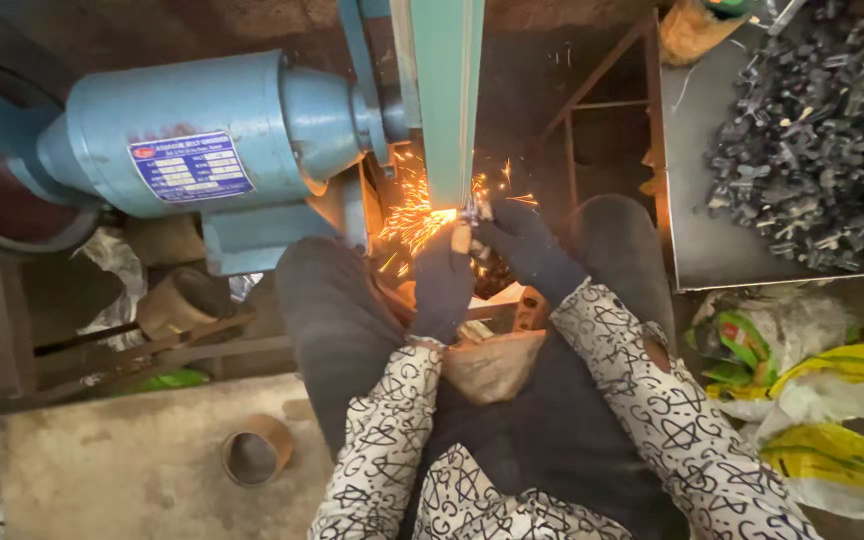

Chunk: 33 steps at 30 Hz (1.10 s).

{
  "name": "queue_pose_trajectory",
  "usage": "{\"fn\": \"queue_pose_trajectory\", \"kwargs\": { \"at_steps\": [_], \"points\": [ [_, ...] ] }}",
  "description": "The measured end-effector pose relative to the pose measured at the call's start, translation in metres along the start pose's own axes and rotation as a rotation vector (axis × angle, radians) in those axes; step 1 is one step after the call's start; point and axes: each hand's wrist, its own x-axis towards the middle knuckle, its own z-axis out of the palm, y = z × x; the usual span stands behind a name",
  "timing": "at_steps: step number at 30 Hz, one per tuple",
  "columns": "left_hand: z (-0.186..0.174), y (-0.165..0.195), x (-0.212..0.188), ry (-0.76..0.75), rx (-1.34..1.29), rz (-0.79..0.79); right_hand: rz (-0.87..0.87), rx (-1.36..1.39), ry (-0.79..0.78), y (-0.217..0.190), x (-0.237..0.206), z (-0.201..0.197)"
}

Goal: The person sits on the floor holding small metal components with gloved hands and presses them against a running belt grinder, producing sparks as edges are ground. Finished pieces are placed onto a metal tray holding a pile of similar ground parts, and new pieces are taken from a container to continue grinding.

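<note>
A blue motor (pixel 182 140) drives a green sanding belt (pixel 447 100) that runs upright just to its right. Below the belt's lower end, the left hand (pixel 442 280), in a dark glove, and the right hand (pixel 527 245), also gloved, both pinch a small metal piece (pixel 471 211) against the belt, throwing orange sparks (pixel 412 215) leftward. Far right of the belt, a metal tray (pixel 692 200) holds a heap of similar dark metal pieces (pixel 817 140).

Blue-and-red rectangular label (pixel 191 166) sitting on the motor (pixel 182 130); yellow, green and white bags (pixel 812 410) lying lower right on the floor.
</note>
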Motion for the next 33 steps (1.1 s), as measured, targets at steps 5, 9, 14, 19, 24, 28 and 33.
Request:
{"fn": "queue_pose_trajectory", "kwargs": {
  "at_steps": [5,9,14,19,24,28,33],
  "points": [
    [-0.026,0.025,0.009,-0.181,-0.447,-0.091,0.031,-0.167,0.072,-0.012,-0.016,-0.007],
    [-0.039,0.048,0.004,-0.164,-0.676,-0.164,-0.12,-0.161,0.136,-0.025,-0.036,0.0],
    [-0.041,0.05,-0.003,-0.225,-1.057,-0.389,0.11,0.106,0.073,-0.023,-0.047,0.02],
    [-0.036,0.028,0.002,-0.114,-0.703,-0.246,0.001,-0.301,0.107,-0.011,-0.026,0.009],
    [-0.017,0.007,0.014,0.025,-0.675,-0.327,-0.33,-0.583,0.098,0.001,0.004,-0.002],
    [-0.004,0.003,0.014,0.009,-0.566,-0.35,0.107,-0.307,0.027,0.004,0.002,-0.006],
    [0.0,0.016,0.011,0.076,-0.074,-0.12,0.174,-0.023,0.064,0.001,-0.006,-0.012]
  ]
}}
